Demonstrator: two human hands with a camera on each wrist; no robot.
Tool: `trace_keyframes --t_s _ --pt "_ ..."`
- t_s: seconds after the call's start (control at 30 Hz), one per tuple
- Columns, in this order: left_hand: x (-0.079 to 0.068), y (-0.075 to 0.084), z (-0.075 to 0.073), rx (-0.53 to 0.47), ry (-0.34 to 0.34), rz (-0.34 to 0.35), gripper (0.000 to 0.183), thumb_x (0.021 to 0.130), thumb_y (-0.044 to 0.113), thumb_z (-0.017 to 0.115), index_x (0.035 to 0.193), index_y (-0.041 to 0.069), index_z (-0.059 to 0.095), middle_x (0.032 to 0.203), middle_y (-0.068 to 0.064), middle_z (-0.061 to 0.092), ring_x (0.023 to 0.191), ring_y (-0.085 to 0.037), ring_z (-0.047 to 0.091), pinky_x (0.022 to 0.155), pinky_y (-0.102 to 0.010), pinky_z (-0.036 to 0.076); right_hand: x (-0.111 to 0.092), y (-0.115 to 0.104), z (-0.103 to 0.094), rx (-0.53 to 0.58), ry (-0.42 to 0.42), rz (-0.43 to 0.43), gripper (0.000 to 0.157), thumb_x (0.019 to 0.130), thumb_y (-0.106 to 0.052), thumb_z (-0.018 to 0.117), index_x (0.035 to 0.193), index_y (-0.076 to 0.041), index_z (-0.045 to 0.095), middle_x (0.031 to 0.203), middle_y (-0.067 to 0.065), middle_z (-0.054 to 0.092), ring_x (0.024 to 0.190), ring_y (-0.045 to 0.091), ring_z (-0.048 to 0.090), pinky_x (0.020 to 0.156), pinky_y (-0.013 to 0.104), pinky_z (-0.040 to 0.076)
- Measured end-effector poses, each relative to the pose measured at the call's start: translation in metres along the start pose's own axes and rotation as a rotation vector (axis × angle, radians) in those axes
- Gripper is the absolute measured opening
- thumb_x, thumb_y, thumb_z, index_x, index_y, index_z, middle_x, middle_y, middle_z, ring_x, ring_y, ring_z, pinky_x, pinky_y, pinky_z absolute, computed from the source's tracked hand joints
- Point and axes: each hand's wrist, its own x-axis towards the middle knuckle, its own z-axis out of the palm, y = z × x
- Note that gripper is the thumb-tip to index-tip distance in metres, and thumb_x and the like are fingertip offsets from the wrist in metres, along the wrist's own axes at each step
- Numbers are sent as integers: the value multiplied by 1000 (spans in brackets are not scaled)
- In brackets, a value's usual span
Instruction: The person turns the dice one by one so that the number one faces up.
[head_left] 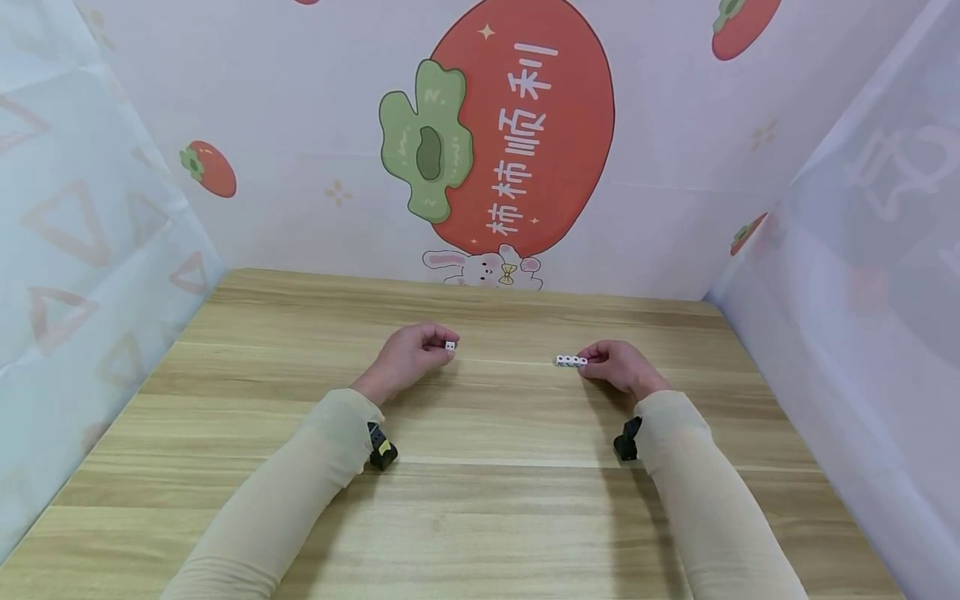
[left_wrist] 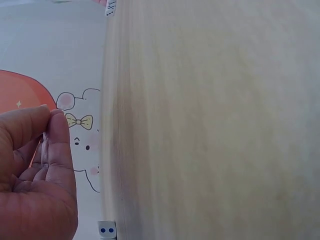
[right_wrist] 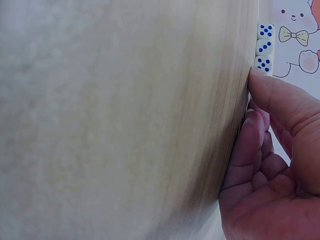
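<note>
In the head view, my left hand (head_left: 405, 358) is above the table with its thumb and finger tips drawn together. A single white die (head_left: 450, 345) shows between those tips there. In the left wrist view the fingertips (left_wrist: 55, 112) meet with nothing visible between them, and the die (left_wrist: 107, 230) sits apart from them on the table, two blue pips facing out. A row of white dice (head_left: 567, 361) lies to the right. My right hand (head_left: 618, 364) pinches its right end. Three dice (right_wrist: 265, 47) show beyond the right fingertips (right_wrist: 257, 77); the pinched end is hidden there.
The wooden table (head_left: 487, 508) reaches back to a white wall sheet (head_left: 660, 200) printed with persimmons and a rabbit. Sheets also hang along the left and right sides. A small black camera is on the left wrist (head_left: 381, 450) and another on the right (head_left: 626, 442).
</note>
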Motion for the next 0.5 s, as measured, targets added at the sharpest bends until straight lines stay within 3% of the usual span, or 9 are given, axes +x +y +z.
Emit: trace_keyframes --t_s 0.5 --pt "0 0 -1 7 2 -6 27 99 20 72 124 10 73 117 -4 74 106 -19 66 92 -37 55 1 1 0 0 2 -5 27 98 -17 73 122 -6 70 112 10 68 99 25 55 95 40 43"
